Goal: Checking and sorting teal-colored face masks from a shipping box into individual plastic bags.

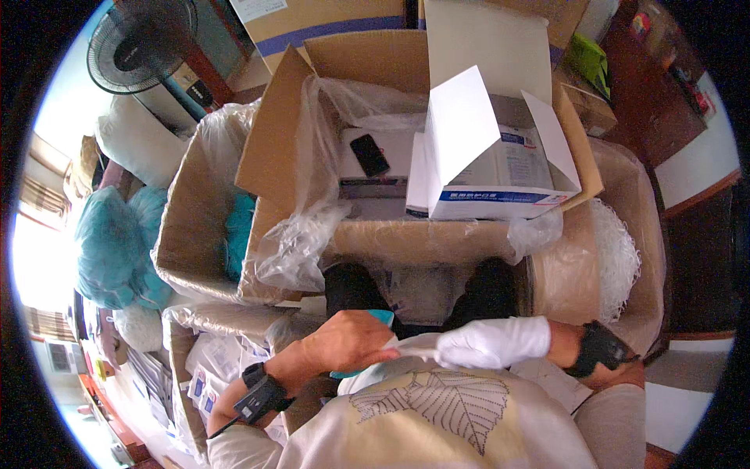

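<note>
In front of my lap, my left hand (351,341) is bare and closed, its thumb pressed on a thin white piece (416,344). Teal material (382,316) shows behind this hand, above and below it; its kind is unclear. My right hand (496,342), in a white glove, closes on the other end of the white piece, which spans the short space between both hands. Black straps with small devices circle both wrists. Beyond my knees, an open white carton (492,199) holding flat packets stands inside a large cardboard box (422,238) lined with clear plastic.
A black phone (369,155) lies on white boxes inside the large box. Left are a plastic-lined box (199,195), a box of white packets (223,367) and teal bundles (109,242). White strands (617,258) fill a right-hand box. A fan (137,51) stands far left.
</note>
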A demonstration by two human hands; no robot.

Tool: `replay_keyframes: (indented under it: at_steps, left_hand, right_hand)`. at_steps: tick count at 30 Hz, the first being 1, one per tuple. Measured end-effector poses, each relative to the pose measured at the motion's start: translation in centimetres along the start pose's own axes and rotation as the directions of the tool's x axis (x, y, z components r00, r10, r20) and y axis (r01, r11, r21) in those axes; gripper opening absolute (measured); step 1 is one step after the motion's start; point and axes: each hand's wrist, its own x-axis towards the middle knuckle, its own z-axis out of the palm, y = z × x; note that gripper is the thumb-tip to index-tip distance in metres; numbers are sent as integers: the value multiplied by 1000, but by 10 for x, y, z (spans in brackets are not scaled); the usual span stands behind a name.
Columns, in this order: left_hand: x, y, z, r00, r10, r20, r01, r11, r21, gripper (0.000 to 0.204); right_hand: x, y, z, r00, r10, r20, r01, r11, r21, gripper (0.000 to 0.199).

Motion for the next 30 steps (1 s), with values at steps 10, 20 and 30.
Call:
replay_keyframes:
  at_steps: [10,20,30]
  left_hand:
    - [5,9,-3,995,12,103,-7,999,-46,26]
    - [-10,-43,3,548,-791,-272,316,496,-809,35]
    - [6,-47,6,704,-689,-171,125,357,-926,55]
  right_hand:
    - [-61,-13,-6,998,50,31,-44,985,-169,29]
    - [5,73,-22,857,388,-341,-272,900,340,23]
    - [86,87,-39,737,-252,-628,168,967,-191,52]
